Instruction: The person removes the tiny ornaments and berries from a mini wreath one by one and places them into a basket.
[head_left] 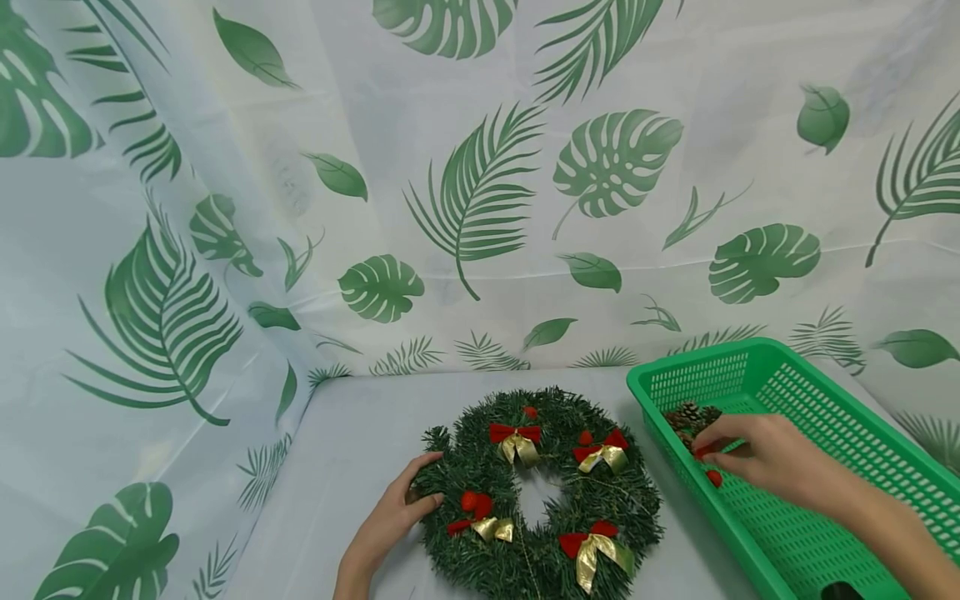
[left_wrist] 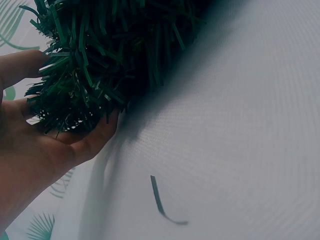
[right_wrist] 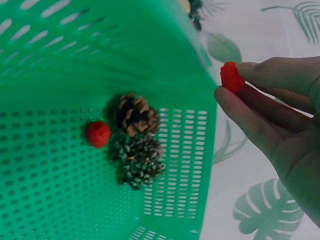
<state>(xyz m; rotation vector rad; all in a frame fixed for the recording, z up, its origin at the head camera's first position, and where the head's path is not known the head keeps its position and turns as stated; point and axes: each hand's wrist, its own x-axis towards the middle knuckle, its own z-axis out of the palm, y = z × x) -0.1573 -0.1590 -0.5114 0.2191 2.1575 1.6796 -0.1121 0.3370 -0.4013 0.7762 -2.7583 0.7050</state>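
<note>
Gripping the near-left edge of the green needle wreath with red-and-gold bows (head_left: 540, 492), the left hand (head_left: 390, 521) curls thumb and fingers around its needles on the pale bench (head_left: 352, 442). Further right, the right hand (head_left: 765, 458) pinches a small red berry (right_wrist: 231, 76) over the green perforated plastic basket (head_left: 825, 467). Beyond it, inside the basket, lie two brown pine cones (right_wrist: 137, 137) and another red berry (right_wrist: 97, 133).

Bare table (head_left: 352, 450) lies open left of the wreath (head_left: 540, 492). On the right, the green basket (head_left: 825, 417) stands just beside the wreath; its near wall rises between them. Pine cones (right_wrist: 137, 145) and a red berry (right_wrist: 97, 133) occupy the basket's end.
</note>
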